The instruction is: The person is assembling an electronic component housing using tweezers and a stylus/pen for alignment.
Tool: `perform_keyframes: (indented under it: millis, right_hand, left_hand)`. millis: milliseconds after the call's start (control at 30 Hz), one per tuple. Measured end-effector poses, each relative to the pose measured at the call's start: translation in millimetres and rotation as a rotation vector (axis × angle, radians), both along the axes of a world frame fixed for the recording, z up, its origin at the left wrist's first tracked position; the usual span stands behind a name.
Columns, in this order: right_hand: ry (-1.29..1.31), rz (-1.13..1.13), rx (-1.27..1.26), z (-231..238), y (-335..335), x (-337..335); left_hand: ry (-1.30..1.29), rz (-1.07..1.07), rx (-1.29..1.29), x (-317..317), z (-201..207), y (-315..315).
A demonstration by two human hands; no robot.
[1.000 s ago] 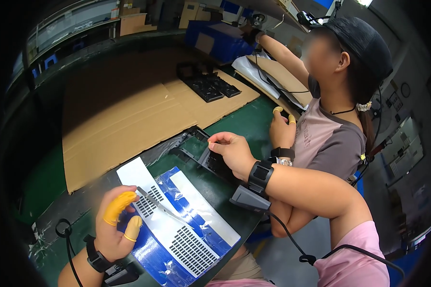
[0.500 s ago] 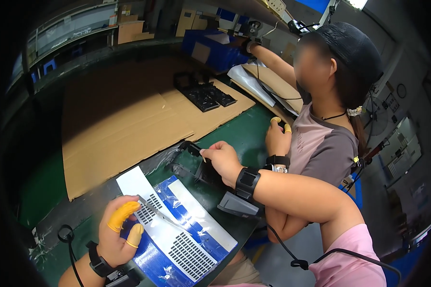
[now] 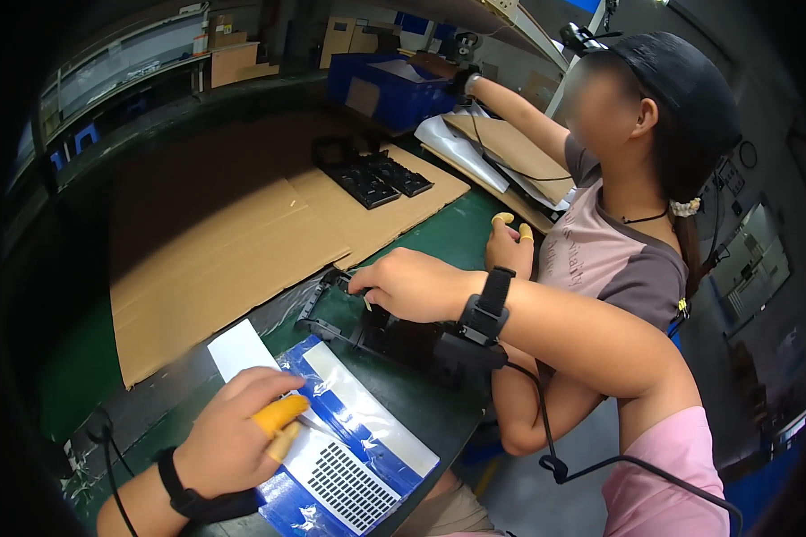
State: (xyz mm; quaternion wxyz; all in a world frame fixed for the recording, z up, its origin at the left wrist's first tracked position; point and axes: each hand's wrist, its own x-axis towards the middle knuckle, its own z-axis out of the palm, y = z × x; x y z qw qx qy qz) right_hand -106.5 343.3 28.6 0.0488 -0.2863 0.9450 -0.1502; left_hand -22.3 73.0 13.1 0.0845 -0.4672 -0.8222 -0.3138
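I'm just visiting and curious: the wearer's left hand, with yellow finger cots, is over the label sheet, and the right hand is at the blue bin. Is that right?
No: the head view shows the right hand at the black plastic frame; the arm stretched toward the blue bin is a coworker's. The left hand, with yellow finger cots, is over the label sheet.

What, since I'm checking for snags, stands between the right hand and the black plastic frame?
Nothing visible: the right hand is over the black plastic frame, near its far end. The left hand is apart, over the label sheet.
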Motion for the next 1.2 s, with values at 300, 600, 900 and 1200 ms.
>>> perform_keyframes:
  millis: [300, 600, 900, 1200]
  right_hand:
    - [-0.239, 0.019, 0.014, -3.6, -2.4, -24.8]
    - [-0.137, 0.253, 0.174, 0.1, 7.4, -50.3]
    - [-0.483, 0.022, 0.052, 7.2, 13.0, -52.7]
    - [-0.626, -0.166, -0.233, -10.3, 30.2, -56.9]
  left_hand:
    - [0.148, 0.040, -0.155, -63.5, -14.9, 68.1]
    - [-0.023, 0.022, -0.264, -93.4, -27.8, 80.9]
    - [-0.014, -0.018, -0.263, -97.1, -31.3, 75.1]
    - [-0.023, 0.005, -0.280, -104.0, -37.8, 80.3]
